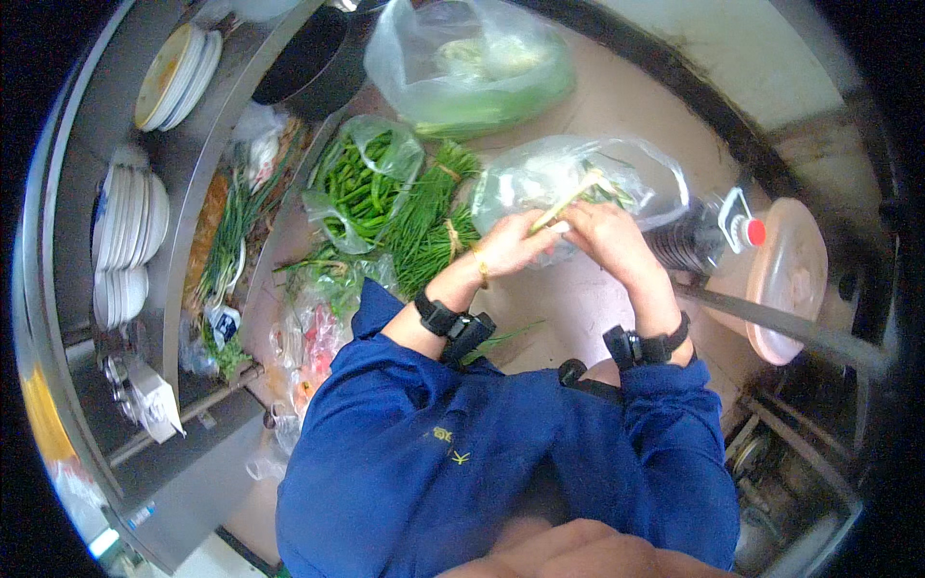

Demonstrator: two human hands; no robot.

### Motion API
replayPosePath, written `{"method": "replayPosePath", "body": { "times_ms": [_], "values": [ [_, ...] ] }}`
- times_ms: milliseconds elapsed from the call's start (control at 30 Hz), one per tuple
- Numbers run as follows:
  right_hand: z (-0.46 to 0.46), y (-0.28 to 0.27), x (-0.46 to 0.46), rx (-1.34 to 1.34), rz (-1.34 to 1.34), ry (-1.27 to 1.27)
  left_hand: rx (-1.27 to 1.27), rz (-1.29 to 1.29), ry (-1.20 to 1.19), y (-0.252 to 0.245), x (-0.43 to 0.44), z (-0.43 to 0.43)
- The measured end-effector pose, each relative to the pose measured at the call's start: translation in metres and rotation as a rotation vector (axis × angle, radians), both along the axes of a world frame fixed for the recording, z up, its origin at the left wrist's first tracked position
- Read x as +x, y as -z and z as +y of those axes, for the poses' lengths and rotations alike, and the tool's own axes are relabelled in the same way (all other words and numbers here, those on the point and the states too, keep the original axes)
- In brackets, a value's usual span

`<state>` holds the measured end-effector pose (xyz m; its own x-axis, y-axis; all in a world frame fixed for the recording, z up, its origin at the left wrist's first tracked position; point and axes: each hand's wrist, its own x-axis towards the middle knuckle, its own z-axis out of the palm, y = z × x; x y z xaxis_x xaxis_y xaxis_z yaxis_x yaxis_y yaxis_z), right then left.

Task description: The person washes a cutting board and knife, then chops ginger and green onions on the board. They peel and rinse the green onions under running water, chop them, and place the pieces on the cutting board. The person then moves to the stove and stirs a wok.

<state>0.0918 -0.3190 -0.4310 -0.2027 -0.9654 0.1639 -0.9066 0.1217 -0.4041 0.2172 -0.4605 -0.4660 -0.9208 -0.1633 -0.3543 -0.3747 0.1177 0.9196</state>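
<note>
My left hand [514, 242] grips the lower part of a pale, slender vegetable stalk [571, 199] that slants up to the right. Close beside it, my right hand [600, 227] is bent over the same stalk, its fingertips partly hidden. Both hands are over a clear plastic bag [506, 177], which has some green leaves inside. Left of the hands, bundles of thin green stems [426, 217] lie on the floor, next to an open bag of green chili peppers [361, 180]. A larger bag of green vegetables [491, 94] stands beyond.
On the right are a dark-filled plastic jug with a red cap [756, 232], a round pinkish plastic lid [791, 282] and a metal bar. Metal shelving at left holds stacked bowls [134, 217], plates [181, 79] and scallions [235, 231]. A black pot [318, 65] stands at the upper left.
</note>
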Motion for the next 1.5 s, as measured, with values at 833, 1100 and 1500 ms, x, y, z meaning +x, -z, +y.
{"method": "replayPosePath", "body": {
  "times_ms": [833,1100,1500],
  "values": [
    [-0.007,0.01,0.028,0.009,-0.096,0.131,-0.104,0.265,0.073,-0.003,0.005,-0.009],
    [-0.008,0.018,0.034,-0.026,-0.025,0.248,-0.118,0.255,-0.069,0.019,0.0,0.001],
    [-0.016,0.031,0.041,-0.044,0.058,0.387,-0.115,0.233,-0.302,0.019,-0.008,0.016]
  ]
}}
